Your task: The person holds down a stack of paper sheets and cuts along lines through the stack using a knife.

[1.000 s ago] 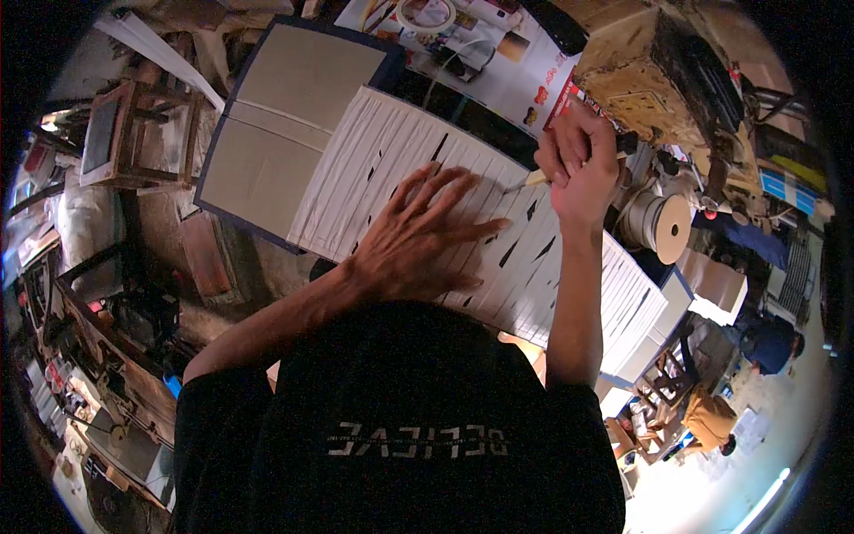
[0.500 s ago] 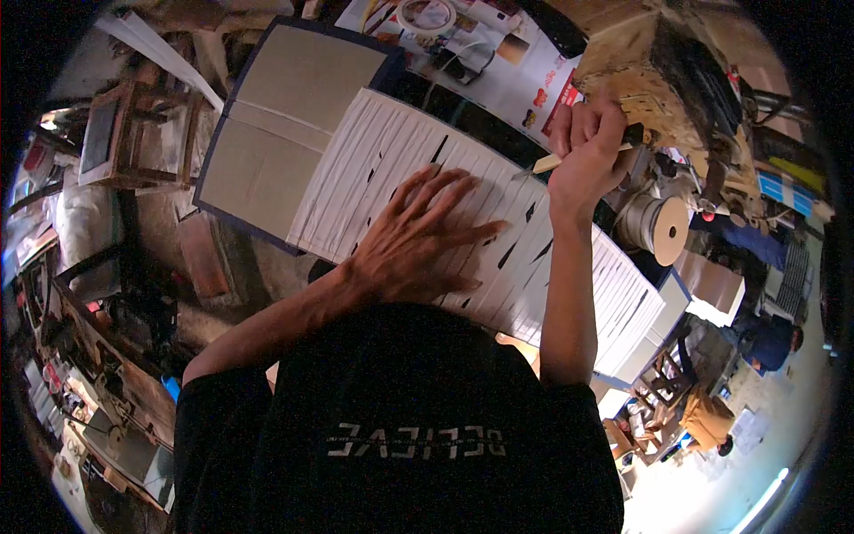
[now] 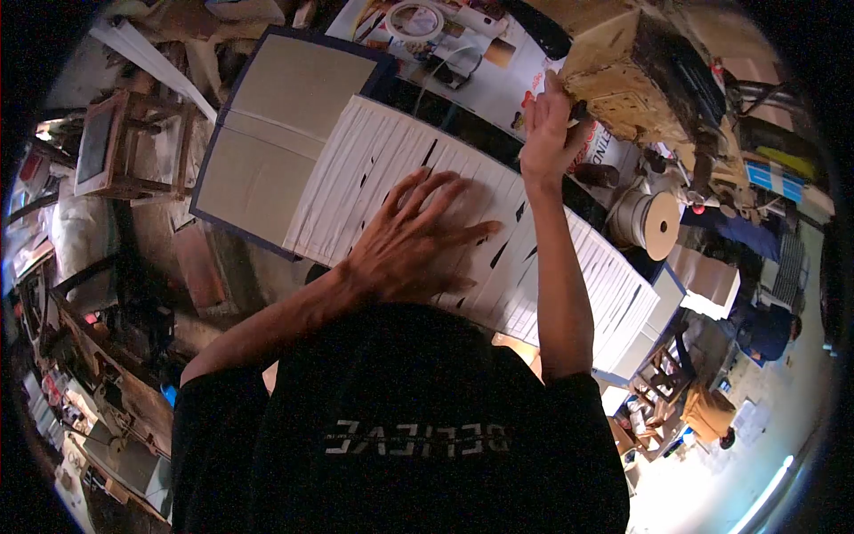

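A long row of narrow white strips (image 3: 347, 178) lies side by side in front of me, with dark slits between some of them. My left hand (image 3: 418, 231) rests on the strips, palm down and fingers spread, holding nothing. Beyond the row's far edge, my right hand (image 3: 550, 142) is raised with its fingers bent together. Something dark shows beside its fingers, but the hand hides most of it. Grey boards with dark blue edges (image 3: 285, 98) stick out past the strips at the left end, and another shows at the right end.
At the back lie a printed sheet (image 3: 516, 76) and a roll of tape (image 3: 414, 22). A worn wooden block (image 3: 614, 76) stands at the back right, near a spool of cord (image 3: 648, 225). A wooden frame (image 3: 133, 147) is at left. Other people (image 3: 765, 331) sit far right.
My right hand has moved away from me and slightly left, off the strips' far edge; the pale flat piece seen in it earlier is now hidden. My left hand stays put.
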`<state>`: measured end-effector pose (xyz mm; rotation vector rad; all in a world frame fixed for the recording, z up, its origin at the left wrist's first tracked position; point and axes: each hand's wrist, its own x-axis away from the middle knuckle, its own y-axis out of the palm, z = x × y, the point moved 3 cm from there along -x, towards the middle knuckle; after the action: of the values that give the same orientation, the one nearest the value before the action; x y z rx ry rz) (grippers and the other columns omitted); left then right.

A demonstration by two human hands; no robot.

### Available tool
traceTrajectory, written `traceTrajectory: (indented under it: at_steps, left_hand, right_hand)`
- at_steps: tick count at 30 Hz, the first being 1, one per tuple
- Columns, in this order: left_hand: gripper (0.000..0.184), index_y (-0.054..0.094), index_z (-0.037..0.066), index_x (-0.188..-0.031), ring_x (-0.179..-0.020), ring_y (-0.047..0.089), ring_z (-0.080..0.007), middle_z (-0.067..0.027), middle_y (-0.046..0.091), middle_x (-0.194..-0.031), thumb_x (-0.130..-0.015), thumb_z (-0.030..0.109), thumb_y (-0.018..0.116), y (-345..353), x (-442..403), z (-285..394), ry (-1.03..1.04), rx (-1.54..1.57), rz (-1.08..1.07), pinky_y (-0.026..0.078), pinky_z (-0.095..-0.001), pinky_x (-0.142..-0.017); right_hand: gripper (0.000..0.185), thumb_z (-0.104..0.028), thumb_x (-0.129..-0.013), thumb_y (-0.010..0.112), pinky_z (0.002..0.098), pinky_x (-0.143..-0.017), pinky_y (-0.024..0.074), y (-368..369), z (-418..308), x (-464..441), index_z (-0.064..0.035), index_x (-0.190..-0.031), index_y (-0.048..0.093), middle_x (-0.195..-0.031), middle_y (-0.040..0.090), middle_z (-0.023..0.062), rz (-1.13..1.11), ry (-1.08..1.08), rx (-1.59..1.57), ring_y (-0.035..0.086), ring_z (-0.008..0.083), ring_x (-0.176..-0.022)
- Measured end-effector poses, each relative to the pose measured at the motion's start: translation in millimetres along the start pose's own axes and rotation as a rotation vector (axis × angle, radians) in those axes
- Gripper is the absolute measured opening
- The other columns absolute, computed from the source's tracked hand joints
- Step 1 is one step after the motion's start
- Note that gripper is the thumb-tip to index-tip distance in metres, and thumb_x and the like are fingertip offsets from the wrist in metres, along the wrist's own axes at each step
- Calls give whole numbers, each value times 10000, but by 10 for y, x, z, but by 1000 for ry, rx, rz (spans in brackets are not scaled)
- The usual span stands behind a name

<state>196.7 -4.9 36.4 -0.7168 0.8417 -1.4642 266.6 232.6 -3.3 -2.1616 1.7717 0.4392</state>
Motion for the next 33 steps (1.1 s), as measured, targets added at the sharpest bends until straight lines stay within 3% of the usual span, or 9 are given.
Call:
traceTrajectory:
  at_steps: [4,14,17,18,20,23,26,30,33]
  left_hand:
    - [733,481,360,-1456,-1482,196,-356,-145,284,-1553,-809,636,685,54,-10,-81,-18,44,-2,101,-546,-1238]
    - [650,590,381,-1370,-1385,335,-397,-165,401,-1466,-755,517,753,1,6,-48,-23,68,69,250,-533,-1182]
    - [728,548,364,-1415,-1458,212,-371,-147,304,-1521,-748,538,781,9,5,-53,-48,99,-3,163,-522,-1227]
    - [728,548,364,-1415,-1458,212,-371,-147,304,-1521,-748,538,781,10,2,-54,-48,98,-4,163,-522,-1227]
    - [722,561,373,-1401,-1443,227,-368,-138,320,-1505,-735,538,788,14,2,-58,-46,76,11,184,-516,-1221]
    - [725,567,367,-1396,-1438,234,-369,-131,327,-1499,-728,543,788,37,4,-69,-40,64,30,194,-519,-1217]
    - [719,562,366,-1400,-1444,227,-374,-129,311,-1520,-738,538,782,31,1,-72,-40,57,8,191,-522,-1219]
    - [621,597,391,-1355,-1387,325,-393,-157,396,-1462,-772,559,725,26,-8,-66,-29,22,90,253,-533,-1185]
    - [617,597,381,-1356,-1383,329,-394,-157,401,-1453,-777,549,727,3,-2,-55,-16,47,84,258,-526,-1185]
  right_hand:
    - [258,-306,-966,517,252,-468,292,-4,-764,-237,-117,-799,460,-620,314,-21,177,377,-635,306,106,-492]
    - [422,-265,-935,539,282,-453,182,181,-1149,-49,-171,-610,286,-519,218,-29,145,626,-469,210,112,-431]
    - [520,-519,-1005,401,249,-468,382,146,-952,-45,-49,-1035,621,-662,405,-20,-102,618,-542,364,101,-551]
    - [309,-381,-962,471,265,-455,281,185,-992,-32,-109,-819,453,-597,314,-28,-78,598,-553,281,105,-493]
    - [414,-243,-919,542,281,-443,181,275,-1108,7,-168,-603,285,-532,224,-35,-50,579,-563,199,109,-435]
    - [396,-224,-914,545,279,-427,197,231,-1039,32,-162,-606,305,-549,249,-33,-26,585,-458,210,106,-437]
    - [692,-621,-980,388,270,-527,409,118,-517,104,-1,-1226,573,-753,459,-2,-302,525,-195,418,114,-614]
    - [823,-701,-968,319,292,-938,397,76,-31,26,-37,-1437,449,-1172,541,-10,-562,560,-1494,485,100,-999]
    - [813,-704,-962,328,288,-902,400,62,-69,-88,-77,-1472,414,-1206,533,-19,-717,435,-1398,473,90,-958]
